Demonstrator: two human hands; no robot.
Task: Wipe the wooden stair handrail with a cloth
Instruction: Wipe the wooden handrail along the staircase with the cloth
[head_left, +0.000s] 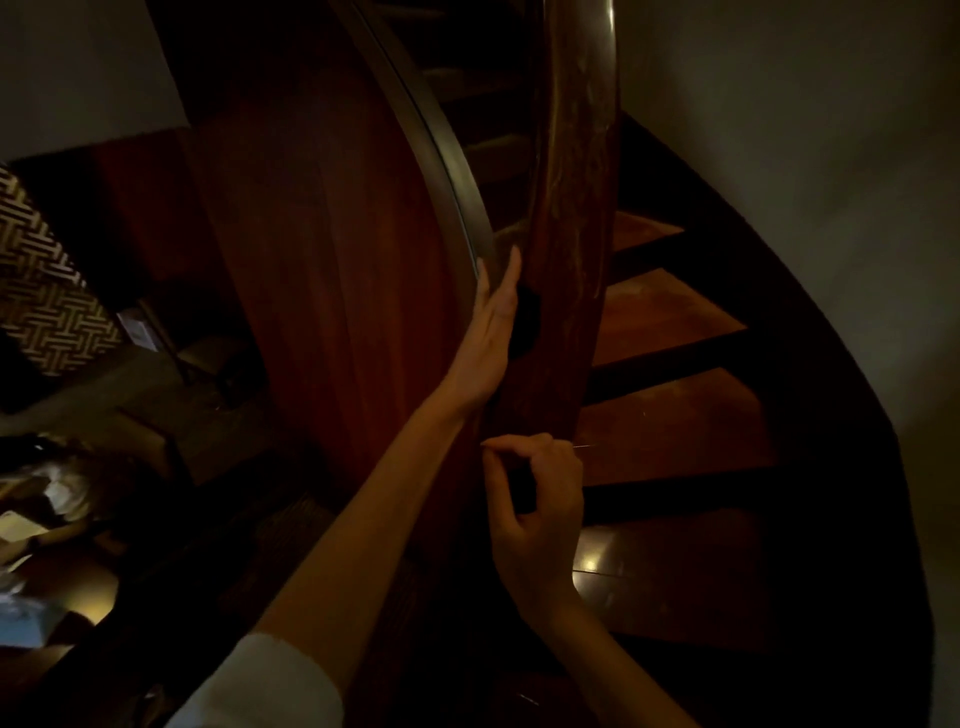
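Reddish-brown polished wood is seen in the broad curved stair handrail (571, 208), whose long axis runs away from the person, from just above the right hand up and forward to the top of the view, bending slightly as it climbs. The left hand (491, 332) is placed farther along it, with its fingers straight and flat against the rail's left flank. A dark patch taken to be a small dark cloth (523, 322) is trapped between palm and wood, though this cannot be confirmed in the dim light. The right hand (540, 514) is held nearer the body, at the rail's lower end, with fingers curled and the thumb met by the forefinger; whether anything is pinched there cannot be told. Most of the rail is judged to lie ahead of and above the left hand, so the coming stroke is best driven along the rail's axis by that hand. Orange-brown wooden stair treads (670, 312) are seen lower down, to the right of the rail.
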